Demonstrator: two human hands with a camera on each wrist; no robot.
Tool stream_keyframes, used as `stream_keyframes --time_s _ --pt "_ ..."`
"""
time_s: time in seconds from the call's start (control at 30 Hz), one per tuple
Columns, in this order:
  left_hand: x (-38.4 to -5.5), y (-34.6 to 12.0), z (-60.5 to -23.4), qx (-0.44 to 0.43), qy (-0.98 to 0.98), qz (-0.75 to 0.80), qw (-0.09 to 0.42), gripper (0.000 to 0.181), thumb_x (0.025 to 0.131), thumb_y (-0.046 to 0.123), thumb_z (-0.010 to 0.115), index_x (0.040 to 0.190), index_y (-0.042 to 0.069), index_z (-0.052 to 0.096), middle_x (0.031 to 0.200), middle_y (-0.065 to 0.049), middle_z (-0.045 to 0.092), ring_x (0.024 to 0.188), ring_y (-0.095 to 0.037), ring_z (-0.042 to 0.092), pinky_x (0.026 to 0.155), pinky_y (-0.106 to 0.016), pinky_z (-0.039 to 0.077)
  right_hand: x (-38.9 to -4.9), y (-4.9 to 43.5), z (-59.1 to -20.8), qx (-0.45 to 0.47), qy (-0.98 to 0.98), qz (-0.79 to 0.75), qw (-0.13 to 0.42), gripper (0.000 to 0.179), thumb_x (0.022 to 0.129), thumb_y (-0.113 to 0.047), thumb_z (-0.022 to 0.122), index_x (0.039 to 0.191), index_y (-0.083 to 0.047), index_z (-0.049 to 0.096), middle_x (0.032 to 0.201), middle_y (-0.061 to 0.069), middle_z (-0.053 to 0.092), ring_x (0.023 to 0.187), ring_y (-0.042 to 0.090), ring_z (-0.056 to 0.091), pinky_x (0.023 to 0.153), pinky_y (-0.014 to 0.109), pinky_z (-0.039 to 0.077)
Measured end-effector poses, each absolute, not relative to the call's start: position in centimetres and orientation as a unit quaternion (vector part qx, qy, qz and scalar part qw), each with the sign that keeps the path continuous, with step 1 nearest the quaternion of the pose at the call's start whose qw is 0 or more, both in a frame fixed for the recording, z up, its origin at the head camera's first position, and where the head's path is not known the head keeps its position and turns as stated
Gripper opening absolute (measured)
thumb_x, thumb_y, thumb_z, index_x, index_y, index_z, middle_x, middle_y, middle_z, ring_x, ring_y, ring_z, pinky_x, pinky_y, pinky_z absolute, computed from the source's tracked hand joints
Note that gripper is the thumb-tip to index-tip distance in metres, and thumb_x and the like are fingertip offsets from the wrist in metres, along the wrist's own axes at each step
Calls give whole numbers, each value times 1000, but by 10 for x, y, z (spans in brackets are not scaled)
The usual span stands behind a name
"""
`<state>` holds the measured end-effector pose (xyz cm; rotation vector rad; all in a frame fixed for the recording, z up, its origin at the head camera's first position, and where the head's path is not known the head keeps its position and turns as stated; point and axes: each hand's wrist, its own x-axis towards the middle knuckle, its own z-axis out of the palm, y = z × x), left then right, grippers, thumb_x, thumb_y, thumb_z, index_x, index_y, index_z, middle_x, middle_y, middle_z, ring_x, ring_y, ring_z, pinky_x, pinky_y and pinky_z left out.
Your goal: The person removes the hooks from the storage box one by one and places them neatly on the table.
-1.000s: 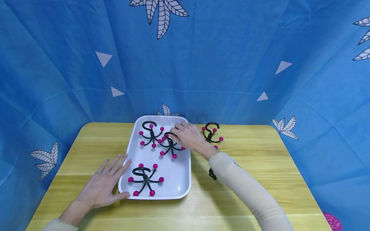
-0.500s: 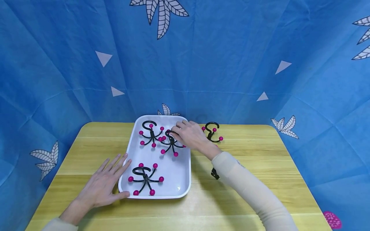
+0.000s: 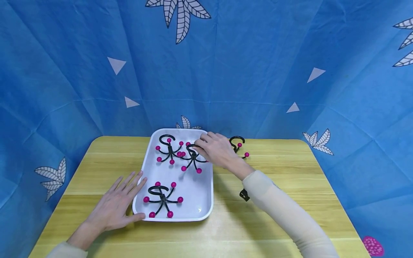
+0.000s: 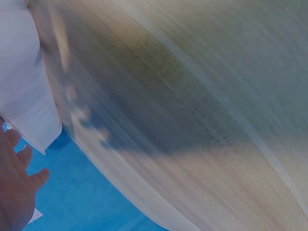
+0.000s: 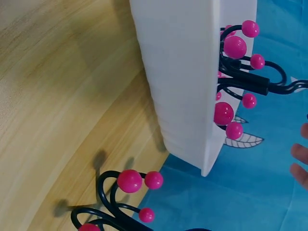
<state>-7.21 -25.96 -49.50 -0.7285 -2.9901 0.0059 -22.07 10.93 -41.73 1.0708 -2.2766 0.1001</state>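
Note:
My right hand (image 3: 217, 149) is over the back right of a white tray (image 3: 179, 179). Its fingers pinch the curved top of a black multi-arm hanging hook (image 3: 193, 155) with pink ball tips; the thumb side is partly hidden. In the right wrist view the arms of this hanging hook (image 5: 255, 82) rise past the tray wall. A second such hook (image 3: 170, 149) lies close to its left, and a third hook (image 3: 162, 199) lies at the front left of the tray. Flat with fingers spread, my left hand (image 3: 114, 206) rests at the tray's left rim.
Another pink-tipped hook (image 3: 237, 145) stands on the wooden table (image 3: 290, 200) right of the tray, partly behind my right hand. A small black object (image 3: 244, 195) shows beside my right sleeve. A blue patterned cloth (image 3: 258, 71) hangs behind the table.
My right hand has shifted slightly right and toward the back, and the hook it pinches has moved the same way. My left hand has stayed in place.

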Motion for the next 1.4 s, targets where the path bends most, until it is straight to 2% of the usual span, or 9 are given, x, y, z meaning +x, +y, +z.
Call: stream_keyframes --time_s 0.27,0.57,0.87,0.97,1.1,1.2,1.3,1.4 --pt "-73 -260 -496 -239 -970 1 40 111 82 87 58 165 18 36 175 -10 32 159 -40 34 128 -62 28 -212 120 -407 412 -853 48 318 14 99 -34 74 100 -21 77 88 -4 71 73 17 62 57 26 47" --pt "-73 -260 -495 -238 -970 -2 39 111 82 87 58 166 18 35 175 -10 32 159 -41 33 128 -62 28 -200 133 -392 422 -846 59 321 14 98 -34 75 99 -20 77 90 -2 73 77 18 66 62 27 53" --pt "-72 -259 -495 -236 -971 0 37 111 82 88 57 165 17 37 175 -10 32 159 -40 33 128 -63 28 -190 152 -386 435 -834 55 335 14 93 -32 79 96 -19 75 85 -2 71 72 18 62 57 27 48" --pt "-72 -259 -494 -235 -971 1 34 111 82 88 57 165 17 37 175 -10 32 159 -40 33 128 -63 28 -186 160 -385 439 -831 64 336 15 95 -32 77 94 -17 74 84 -1 70 72 20 62 57 28 47" --pt "-72 -260 -494 -232 -972 1 30 111 82 88 57 165 17 36 175 -10 31 160 -40 32 128 -63 28 -183 172 -385 440 -829 71 337 26 104 -37 65 94 -15 74 85 0 71 74 21 64 58 29 49" --pt "-72 -259 -494 -231 -972 0 30 111 82 88 56 165 18 36 175 -10 31 160 -40 32 129 -63 28 -181 181 -384 438 -831 73 336 24 103 -36 66 95 -15 75 86 0 71 75 22 65 59 30 51" --pt "-72 -260 -495 -232 -972 1 32 111 82 88 56 166 18 36 175 -10 31 159 -40 32 129 -63 27 -179 190 -383 434 -835 69 330 18 97 -32 73 96 -15 75 87 1 71 76 23 64 60 31 53" --pt "-71 -260 -496 -233 -972 1 35 111 82 88 56 166 18 35 175 -10 31 159 -40 32 129 -63 28 -176 198 -383 433 -837 65 330 23 102 -35 66 98 -14 75 89 3 72 76 23 63 60 32 52"
